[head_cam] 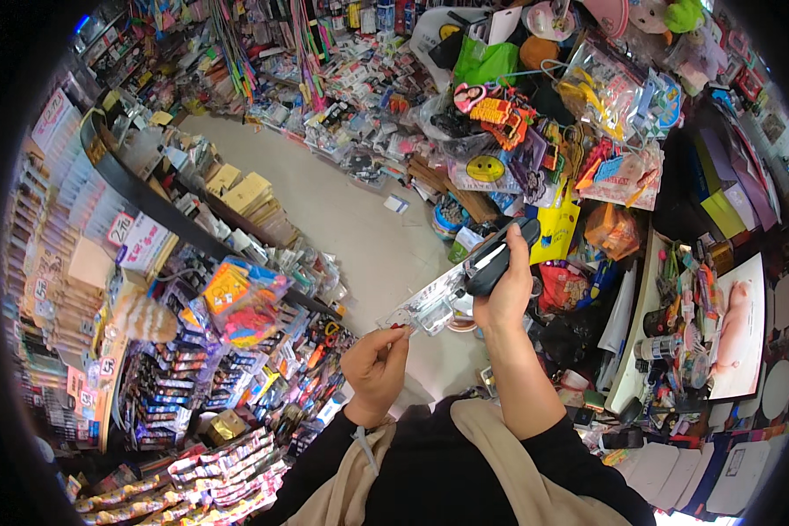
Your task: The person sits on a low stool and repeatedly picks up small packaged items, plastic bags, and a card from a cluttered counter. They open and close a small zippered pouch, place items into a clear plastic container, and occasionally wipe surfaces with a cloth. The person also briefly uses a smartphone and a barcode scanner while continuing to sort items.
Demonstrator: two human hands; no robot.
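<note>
My right hand (507, 292) is wrapped around a glossy black object (490, 269), whose exact kind I cannot tell. It lies over one end of a flat clear plastic package (434, 296), which bears printing and slants down to the left. At the package's lower left end, my left hand (376, 368) has its thumb and forefinger pinched together. A small red bit (400, 326) shows at those fingertips. The contents of the package are too blurred to name. Both hands are above the pale floor (342, 197), in front of my body.
Left stands a crowded shelf unit with a dark curved edge (151, 204) and packets of pens (171, 388). Piled packaged goods (368, 85) line the back. Rightward are a yellow bag (555, 227), hanging crocheted pieces (500, 115) and a lit screen (740, 329). A small white box (396, 204) lies on the floor.
</note>
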